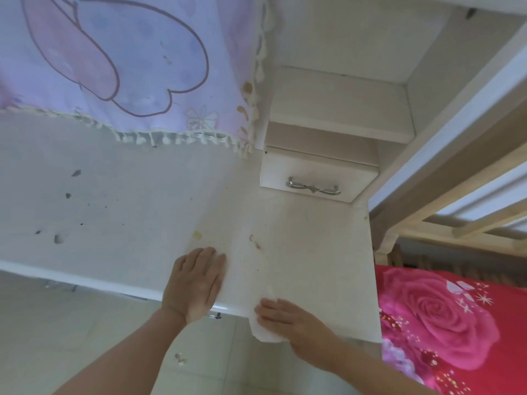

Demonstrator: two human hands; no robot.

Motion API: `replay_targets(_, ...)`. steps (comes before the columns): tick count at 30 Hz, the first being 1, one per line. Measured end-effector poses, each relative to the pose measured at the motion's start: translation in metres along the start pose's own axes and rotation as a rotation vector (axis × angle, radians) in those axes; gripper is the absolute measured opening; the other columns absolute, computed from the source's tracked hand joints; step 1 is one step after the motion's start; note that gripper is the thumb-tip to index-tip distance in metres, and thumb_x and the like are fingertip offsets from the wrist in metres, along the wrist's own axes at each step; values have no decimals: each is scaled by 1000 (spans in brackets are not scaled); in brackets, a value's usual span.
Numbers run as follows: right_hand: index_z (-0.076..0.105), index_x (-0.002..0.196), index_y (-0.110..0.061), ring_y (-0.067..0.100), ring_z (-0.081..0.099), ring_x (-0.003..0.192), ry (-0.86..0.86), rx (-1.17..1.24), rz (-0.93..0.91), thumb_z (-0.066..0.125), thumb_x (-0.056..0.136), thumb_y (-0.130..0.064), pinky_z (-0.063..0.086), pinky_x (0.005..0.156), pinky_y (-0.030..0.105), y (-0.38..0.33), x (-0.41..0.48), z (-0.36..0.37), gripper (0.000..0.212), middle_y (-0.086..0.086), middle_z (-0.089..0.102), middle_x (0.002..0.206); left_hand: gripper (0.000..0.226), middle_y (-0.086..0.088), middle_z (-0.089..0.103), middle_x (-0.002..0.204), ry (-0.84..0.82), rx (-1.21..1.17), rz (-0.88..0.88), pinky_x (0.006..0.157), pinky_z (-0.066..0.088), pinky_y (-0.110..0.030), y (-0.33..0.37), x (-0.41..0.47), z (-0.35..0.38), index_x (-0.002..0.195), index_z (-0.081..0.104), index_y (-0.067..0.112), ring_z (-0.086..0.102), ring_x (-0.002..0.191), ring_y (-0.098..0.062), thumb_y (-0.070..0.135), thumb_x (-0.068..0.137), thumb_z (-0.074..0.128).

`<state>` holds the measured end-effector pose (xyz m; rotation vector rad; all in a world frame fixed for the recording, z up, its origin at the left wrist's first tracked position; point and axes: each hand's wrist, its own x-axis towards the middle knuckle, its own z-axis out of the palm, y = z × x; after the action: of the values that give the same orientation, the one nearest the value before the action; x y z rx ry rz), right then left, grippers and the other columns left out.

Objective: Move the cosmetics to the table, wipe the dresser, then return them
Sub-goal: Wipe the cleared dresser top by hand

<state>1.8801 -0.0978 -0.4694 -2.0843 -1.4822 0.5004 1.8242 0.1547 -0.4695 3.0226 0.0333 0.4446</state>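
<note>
**A:** Head view. Entry one: the step in hand?

**B:** Wiping. The right hand (pixel 288 317) lies on a white cloth (pixel 266 334) at the front edge of the dresser (pixel 128 218). Its fingers are straight and close together, pressing the cloth rather than curled round it. Part of the cloth hangs over the edge. The left hand (pixel 196 283) lies flat on the top just beside it, fingers together, holding nothing.

**A:** Entry two: how to do it well?

**B:** My judgement:
- Draw the cloth inward from the edge so it does not slip off.
- Keep the palm flat and the strokes overlapping.
- Cover the marks just beyond the left hand: a yellow spot (pixel 197 235), a red ring (pixel 251 237) and a brown smear (pixel 257 246).
- Then cover the dark specks (pixel 68 195), well apart to the left.
- Lift the left hand so the patch under it is wiped too.

**A:** Entry three: the cosmetics?

**B:** None show in this view. I judge that they are already moved off and their return is not yet due.

**A:** Entry four: surroundings and obstacles?

**B:**
- Back right: a small drawer (pixel 319 175) with a metal handle (pixel 313 188), and a shelf (pixel 339 109) above it.
- Back left: a fringed purple curtain (pixel 128 52). I cannot tell whether its hem touches the top.
- Right: a rose bedcover (pixel 445 317).
- Below: a tiled floor (pixel 85 323).

The drawer front forms a tight corner, and the curtain hides the strip behind it.
</note>
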Motion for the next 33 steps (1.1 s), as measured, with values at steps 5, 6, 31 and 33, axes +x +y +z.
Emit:
replay_targets(5, 44, 127, -12, -17, 33, 123, 373, 342, 426, 28, 68, 26, 15, 102, -2, 15, 16, -66, 71, -17, 39, 132, 44, -8, 46, 112, 14, 6, 1, 80, 33, -36, 0, 0, 2, 113, 49, 12, 44, 99, -28, 34, 96, 14)
replay_targets(6, 45, 126, -10, -9, 35, 126, 442, 332, 496, 28, 70, 29, 15, 100, -4, 26, 24, -85, 70, -11, 37, 133, 44, -8, 46, 112, 15, 9, 8, 80, 33, -36, -1, 0, 2, 114, 49, 12, 44, 99, -28, 33, 96, 15)
replay_targets(31, 56, 119, 6, 19, 35, 125, 592, 14, 365, 26, 64, 7, 8, 107, 5, 1, 45, -46, 63, 10, 39, 133, 33, -16, 62, 112, 57, -257, -136, 89, 39, -37, -2, -6, -21, 118, 45, 14, 42, 108, -25, 26, 92, 29)
replay_targets(33, 50, 126, 5, 23, 32, 134, 650, -74, 579, 29, 73, 9, 10, 107, 10, 27, 48, -72, 57, 14, 36, 141, 42, -19, 58, 121, 106, -252, -266, 94, 34, -39, -19, -27, -34, 122, 46, 10, 40, 116, -28, 32, 98, 19)
